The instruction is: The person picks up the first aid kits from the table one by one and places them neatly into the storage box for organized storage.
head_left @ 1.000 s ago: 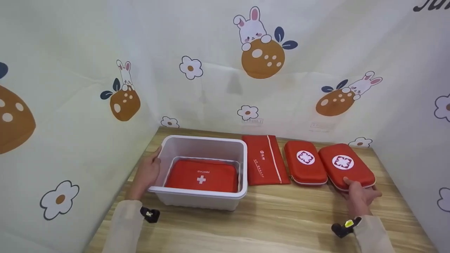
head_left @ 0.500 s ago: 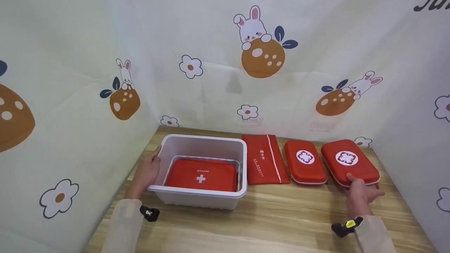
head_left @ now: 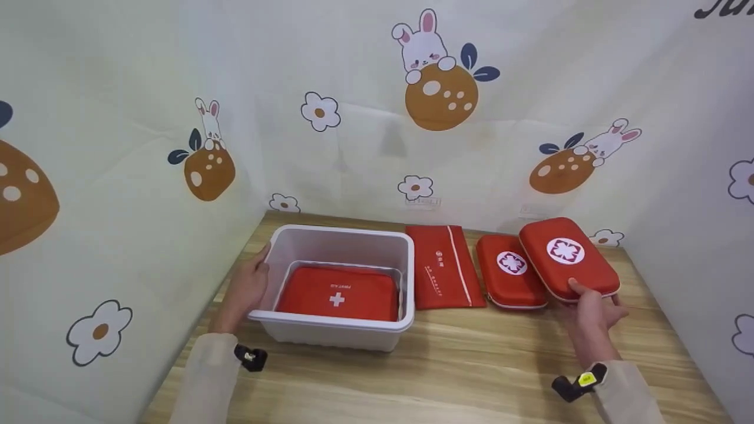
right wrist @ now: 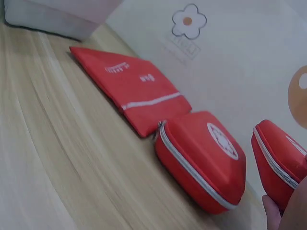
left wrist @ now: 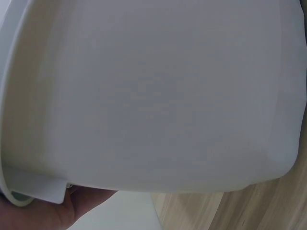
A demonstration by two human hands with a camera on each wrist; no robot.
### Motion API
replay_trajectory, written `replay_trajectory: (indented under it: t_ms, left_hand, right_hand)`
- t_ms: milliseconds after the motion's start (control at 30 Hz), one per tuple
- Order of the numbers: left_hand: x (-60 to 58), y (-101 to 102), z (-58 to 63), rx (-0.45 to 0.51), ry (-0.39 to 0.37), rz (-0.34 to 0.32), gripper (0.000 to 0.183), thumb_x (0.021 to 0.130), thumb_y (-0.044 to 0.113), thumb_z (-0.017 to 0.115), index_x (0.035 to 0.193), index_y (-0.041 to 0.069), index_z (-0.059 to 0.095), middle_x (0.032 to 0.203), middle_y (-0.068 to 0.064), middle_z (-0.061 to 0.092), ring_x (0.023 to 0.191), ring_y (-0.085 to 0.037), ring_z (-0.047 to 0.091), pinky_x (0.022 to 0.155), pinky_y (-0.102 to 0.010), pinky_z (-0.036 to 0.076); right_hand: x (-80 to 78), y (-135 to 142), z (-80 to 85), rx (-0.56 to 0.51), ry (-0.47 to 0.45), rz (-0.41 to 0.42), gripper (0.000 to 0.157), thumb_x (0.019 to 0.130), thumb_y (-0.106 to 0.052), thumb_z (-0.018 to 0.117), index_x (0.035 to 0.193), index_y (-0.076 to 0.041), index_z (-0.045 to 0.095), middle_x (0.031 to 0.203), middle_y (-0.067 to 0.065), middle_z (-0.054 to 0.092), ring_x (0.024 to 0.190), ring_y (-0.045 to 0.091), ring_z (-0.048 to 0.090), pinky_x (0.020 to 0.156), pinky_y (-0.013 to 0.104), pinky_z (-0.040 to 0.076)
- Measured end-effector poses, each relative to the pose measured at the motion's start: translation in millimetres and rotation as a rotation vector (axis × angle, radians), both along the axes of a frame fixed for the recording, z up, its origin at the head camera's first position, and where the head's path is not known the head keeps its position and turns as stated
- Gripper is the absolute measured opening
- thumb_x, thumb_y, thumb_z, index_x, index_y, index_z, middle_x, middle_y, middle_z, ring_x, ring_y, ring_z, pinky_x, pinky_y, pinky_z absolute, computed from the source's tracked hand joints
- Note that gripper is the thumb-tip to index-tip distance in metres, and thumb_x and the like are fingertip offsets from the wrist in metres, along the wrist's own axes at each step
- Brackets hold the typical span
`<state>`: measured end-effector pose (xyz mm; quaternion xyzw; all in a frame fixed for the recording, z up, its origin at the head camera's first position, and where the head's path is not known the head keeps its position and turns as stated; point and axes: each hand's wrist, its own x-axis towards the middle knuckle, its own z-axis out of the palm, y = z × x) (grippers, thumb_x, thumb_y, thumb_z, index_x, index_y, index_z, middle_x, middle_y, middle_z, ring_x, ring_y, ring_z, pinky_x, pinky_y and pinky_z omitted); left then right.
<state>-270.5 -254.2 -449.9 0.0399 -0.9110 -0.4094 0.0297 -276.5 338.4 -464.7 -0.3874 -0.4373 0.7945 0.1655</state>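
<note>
My right hand (head_left: 594,318) grips the near edge of a red zippered first-aid case (head_left: 568,259), thumb on top and fingers beneath. In the right wrist view this case (right wrist: 278,160) hangs above the table, apart from the second red case (right wrist: 204,158). That second case (head_left: 511,274) lies flat, partly covered by the held one in the head view. My left hand (head_left: 246,291) holds the left rim of a white plastic bin (head_left: 336,341); the left wrist view shows the bin's outer wall (left wrist: 158,96). Inside the bin lies a red first-aid pouch (head_left: 339,288) with a white cross.
A flat red pouch (head_left: 443,268) with a white stripe lies between the bin and the second case. The wood-grain table (head_left: 459,377) is enclosed by printed fabric walls (head_left: 353,165) at the back and both sides.
The right hand has lifted the right-hand case off the table, first shifting slightly right, then up and left toward the second case. The left hand and bin stay in place.
</note>
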Motion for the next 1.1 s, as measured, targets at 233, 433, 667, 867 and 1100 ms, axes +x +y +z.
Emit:
replay_trajectory:
  t_ms: [233,433,667,867,1100]
  left_hand:
    - [-1.2,-0.8,-0.1,0.005,-0.007,-0.004,0.052,0.105,0.014,0.028,0.157,0.008,0.028,0.16,-0.022,0.032,0.15,-0.04,0.028,0.124,-0.054,0.023]
    - [-1.8,-1.4,-0.3,0.009,-0.014,-0.009,0.053,0.106,0.015,0.027,0.158,0.009,0.026,0.161,-0.021,0.03,0.151,-0.039,0.026,0.124,-0.054,0.022]
    - [0.5,-0.9,-0.2,0.005,0.002,-0.016,0.052,0.106,0.015,0.028,0.157,0.008,0.027,0.161,-0.022,0.03,0.151,-0.041,0.027,0.124,-0.055,0.023]
    - [0.5,-1.4,-1.6,0.001,0.049,-0.003,0.051,0.104,0.011,0.031,0.155,0.005,0.033,0.156,-0.025,0.035,0.148,-0.041,0.033,0.122,-0.054,0.027]
    - [-0.7,-1.7,-1.4,0.007,0.003,-0.014,0.052,0.106,0.014,0.027,0.157,0.008,0.028,0.16,-0.022,0.031,0.15,-0.04,0.028,0.124,-0.054,0.023]
  right_hand:
    - [7.3,-20.7,12.6,-0.006,0.037,0.139,0.104,0.087,-0.015,0.076,0.152,-0.041,-0.001,0.166,-0.011,0.019,0.143,0.013,0.035,0.115,0.032,0.043]
    - [10.0,-36.6,19.4,0.09,-0.001,0.23,0.101,0.091,-0.026,0.072,0.155,-0.038,-0.006,0.168,-0.005,0.018,0.142,0.017,0.04,0.114,0.03,0.043]
    - [13.0,-52.6,26.5,0.178,-0.03,0.303,0.105,0.09,-0.029,0.073,0.158,-0.03,-0.006,0.162,0.001,0.028,0.127,0.016,0.056,0.105,0.027,0.051]
    - [16.7,-71.2,34.9,0.206,0.058,0.323,0.095,0.092,-0.012,0.069,0.158,-0.019,0.002,0.128,-0.002,0.046,0.085,0.008,0.071,0.088,0.025,0.06]
    - [25.0,-94.7,49.6,0.241,0.096,0.433,0.092,0.094,-0.014,0.067,0.158,-0.018,0.002,0.146,0.008,0.042,0.093,0.006,0.07,0.092,0.022,0.058]
